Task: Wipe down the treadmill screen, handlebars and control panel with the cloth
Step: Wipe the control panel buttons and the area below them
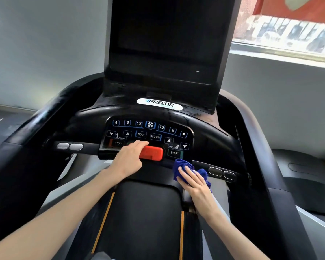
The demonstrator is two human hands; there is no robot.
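The blue cloth (184, 166) was pressed under the flat, unclenched right hand (193, 180) just below START on the control panel (150, 132), the left hand (129, 158) was rested slack-fingered beside the red stop button (153, 153), and, damp smears being seen below the screen (165, 40), the handlebars (221, 173) were judged largely left to do.

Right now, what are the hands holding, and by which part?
The right hand presses the bunched blue cloth under flat fingers laid over its near half. The left hand holds nothing; it rests on the control panel by the red button.
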